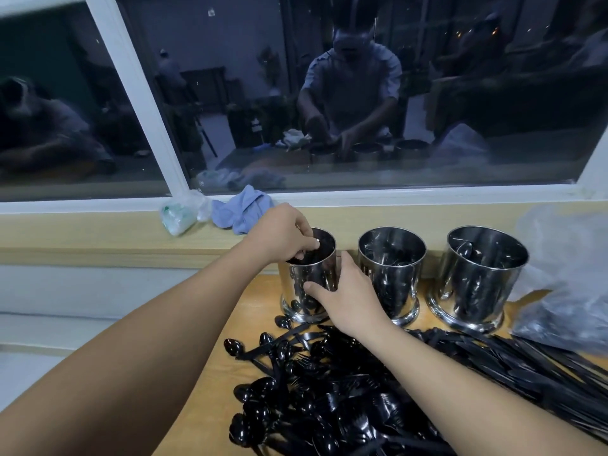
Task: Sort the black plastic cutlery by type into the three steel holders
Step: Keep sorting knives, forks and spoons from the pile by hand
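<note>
Left hand (pixel 283 233) in leftmost holder (pixel 312 278) | right hand (pixel 345 297) grips it

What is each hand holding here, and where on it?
Right hand grips the leftmost steel holder by its side wall. Left hand reaches into its mouth; what it holds cannot be told.

No readable text, labels, brands or numbers. Small white tag (pixel 211 12) high on window glass, too small to read. Faint white mark (pixel 201 183) low on glass near frame, illegible. Whitish label (pixel 256 125) on dark object in reflection, blurred, unreadable.
</note>
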Demonstrator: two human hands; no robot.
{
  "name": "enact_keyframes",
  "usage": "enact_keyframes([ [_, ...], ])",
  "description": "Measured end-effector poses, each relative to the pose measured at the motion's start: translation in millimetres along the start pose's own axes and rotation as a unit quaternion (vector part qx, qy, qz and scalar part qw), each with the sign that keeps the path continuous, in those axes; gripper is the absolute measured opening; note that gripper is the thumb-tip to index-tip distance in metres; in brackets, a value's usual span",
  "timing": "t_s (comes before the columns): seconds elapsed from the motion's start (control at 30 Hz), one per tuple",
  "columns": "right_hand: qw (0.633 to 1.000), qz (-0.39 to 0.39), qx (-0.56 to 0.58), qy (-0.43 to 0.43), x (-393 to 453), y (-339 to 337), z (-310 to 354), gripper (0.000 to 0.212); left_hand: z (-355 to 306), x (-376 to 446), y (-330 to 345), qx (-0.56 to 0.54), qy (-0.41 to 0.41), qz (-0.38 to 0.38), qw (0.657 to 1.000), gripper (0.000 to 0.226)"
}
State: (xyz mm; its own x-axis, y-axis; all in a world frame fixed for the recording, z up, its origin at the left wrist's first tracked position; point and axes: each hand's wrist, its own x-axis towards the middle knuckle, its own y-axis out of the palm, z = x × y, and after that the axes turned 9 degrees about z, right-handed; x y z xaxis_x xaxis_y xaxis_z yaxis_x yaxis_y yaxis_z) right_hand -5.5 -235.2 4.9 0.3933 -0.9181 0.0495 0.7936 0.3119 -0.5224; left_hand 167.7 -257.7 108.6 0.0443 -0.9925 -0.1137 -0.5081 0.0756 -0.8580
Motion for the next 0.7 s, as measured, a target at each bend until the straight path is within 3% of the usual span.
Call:
enact_keyframes([
  [0.2, 1.000, 0.012, -0.004, -0.001, -89.6, -38.1, 15.3, 0.073, -12.1, -104.5, 16.9, -0.086, 0.085, -0.114, 0.986, 0.020],
  [0.47, 0.999, 0.005, -0.053, 0.000, -245.1, -56.4, -32.4, 0.029, -18.4, -259.9, 148.3, -0.233, 0.067, 0.001, 0.970, 0.023],
  [0.7, 0.982, -0.013, -0.190, 0.013, -337.7, -47.3, -85.9, 0.030, -4.4, -322.7, 251.4, -0.289, 0.015, -0.001, 0.957, 0.020],
])
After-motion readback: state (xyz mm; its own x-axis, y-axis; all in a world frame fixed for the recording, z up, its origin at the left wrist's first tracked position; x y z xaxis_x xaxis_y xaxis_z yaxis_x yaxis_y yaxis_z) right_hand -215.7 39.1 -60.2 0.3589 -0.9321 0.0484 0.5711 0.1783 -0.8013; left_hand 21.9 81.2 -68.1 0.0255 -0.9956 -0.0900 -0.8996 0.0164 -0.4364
